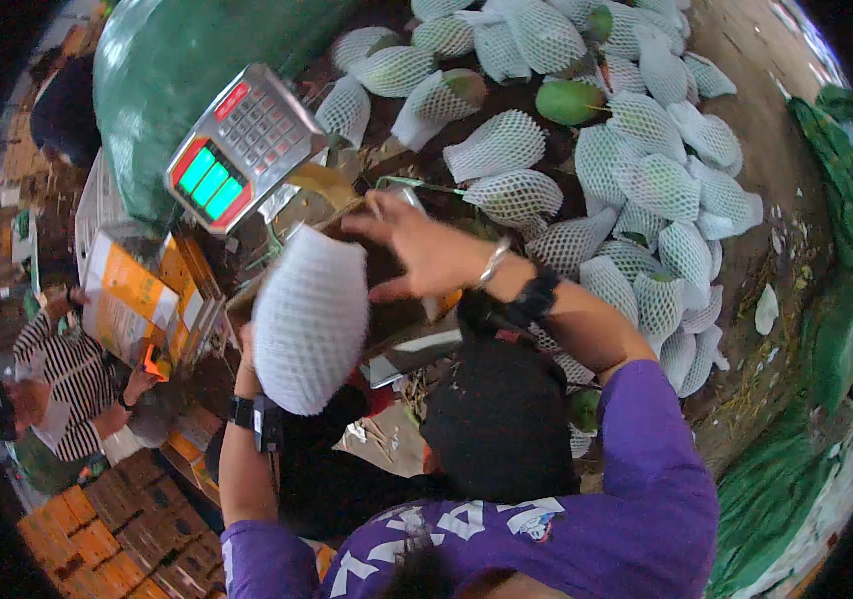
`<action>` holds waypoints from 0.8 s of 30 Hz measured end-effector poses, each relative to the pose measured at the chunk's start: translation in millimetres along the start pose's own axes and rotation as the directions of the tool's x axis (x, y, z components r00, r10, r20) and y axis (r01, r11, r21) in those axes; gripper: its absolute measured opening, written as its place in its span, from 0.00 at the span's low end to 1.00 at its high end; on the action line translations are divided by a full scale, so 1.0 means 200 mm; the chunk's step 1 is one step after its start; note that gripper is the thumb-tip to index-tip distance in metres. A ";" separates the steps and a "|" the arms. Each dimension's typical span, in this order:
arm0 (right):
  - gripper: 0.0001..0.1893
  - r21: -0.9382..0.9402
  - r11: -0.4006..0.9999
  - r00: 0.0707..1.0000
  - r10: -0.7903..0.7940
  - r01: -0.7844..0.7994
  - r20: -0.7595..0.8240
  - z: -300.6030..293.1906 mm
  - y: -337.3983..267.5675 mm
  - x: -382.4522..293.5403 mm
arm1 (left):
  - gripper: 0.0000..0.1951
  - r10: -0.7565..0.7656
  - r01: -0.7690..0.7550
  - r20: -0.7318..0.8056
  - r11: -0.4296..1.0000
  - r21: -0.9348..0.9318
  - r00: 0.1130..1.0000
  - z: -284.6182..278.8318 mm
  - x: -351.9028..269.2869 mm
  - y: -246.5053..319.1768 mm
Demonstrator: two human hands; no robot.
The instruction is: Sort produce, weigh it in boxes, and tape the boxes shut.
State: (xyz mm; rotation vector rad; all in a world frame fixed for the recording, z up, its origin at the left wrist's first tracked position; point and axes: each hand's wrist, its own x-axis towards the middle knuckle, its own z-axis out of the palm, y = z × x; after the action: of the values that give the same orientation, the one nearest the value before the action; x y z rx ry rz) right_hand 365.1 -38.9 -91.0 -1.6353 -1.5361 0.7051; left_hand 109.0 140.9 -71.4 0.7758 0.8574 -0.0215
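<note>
My left hand (245, 348) is mostly hidden behind a fruit in a white foam net sleeve (310, 322), which it holds up in front of me. The sleeve covers the fruit fully. My right hand (423, 243), blurred and with its fingers apart, reaches in just right of that sleeve and seems to hold nothing. Beyond my hands a digital scale head (247, 146) with a keypad and a lit green display stands tilted. To the right and ahead lies a heap of net-sleeved fruit (513, 146), with one bare green mango (569, 102) among them.
A big green sheet (194, 75) bulges at the far left. On the left a person in a striped top (74, 374) handles orange-and-white cartons (130, 296) and holds an orange tool (154, 365). Stacked cartons (119, 524) fill the lower left. Green netting (838, 299) edges the right.
</note>
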 end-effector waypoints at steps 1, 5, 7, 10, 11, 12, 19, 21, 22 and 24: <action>0.40 -0.002 0.997 0.995 -0.072 0.072 -0.066 0.03 0.03 0.00 | 0.43 -0.099 0.099 -0.008 0.993 0.060 0.995 0.00 0.03 -0.01; 0.37 0.046 0.992 0.992 -0.115 0.118 -0.050 0.11 0.09 0.00 | 0.38 -0.346 0.344 -0.052 0.881 0.324 0.937 0.12 0.21 0.01; 0.37 0.078 0.990 0.990 -0.109 0.116 -0.094 0.10 0.09 -0.01 | 0.38 -0.371 0.339 0.032 0.876 0.344 0.928 0.19 0.31 0.01; 0.38 0.060 0.997 0.987 -0.049 0.058 -0.155 0.09 0.07 0.00 | 0.43 -0.243 0.135 0.153 0.852 0.506 0.958 0.25 0.43 -0.04; 0.38 0.057 0.998 0.989 -0.032 0.041 -0.142 0.09 0.06 0.01 | 0.40 -0.213 0.013 0.215 0.740 0.672 0.953 0.26 0.47 -0.05; 0.38 0.049 0.999 0.993 -0.018 0.024 -0.114 0.09 0.04 0.01 | 0.40 -0.219 0.060 0.152 0.733 0.677 0.964 0.27 0.50 -0.06; 0.37 0.423 0.888 0.983 -0.179 0.178 -0.038 -0.03 0.25 0.04 | 0.39 -0.108 -0.306 0.356 0.323 0.896 0.928 0.16 0.62 -0.14; 0.32 0.613 0.789 0.961 0.198 -0.041 -0.191 -0.15 0.50 0.12 | 0.38 -0.127 -0.268 0.329 0.350 0.898 0.936 0.10 0.63 -0.18; 0.30 0.289 0.898 0.828 0.423 -0.331 -0.368 -0.20 0.64 0.20 | 0.38 -0.146 -0.265 0.324 0.321 0.909 0.935 0.08 0.63 -0.20; 0.33 -0.211 0.755 0.730 0.459 -0.621 -0.507 -0.26 0.93 0.35 | 0.37 -0.239 -0.136 0.180 0.192 0.972 0.954 0.05 0.62 -0.23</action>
State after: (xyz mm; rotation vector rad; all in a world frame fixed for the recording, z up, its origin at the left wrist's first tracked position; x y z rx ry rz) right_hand 520.9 26.1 -209.4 -2.4006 -0.8770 0.3061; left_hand 184.4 136.0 -179.1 1.9536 0.4662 -0.8552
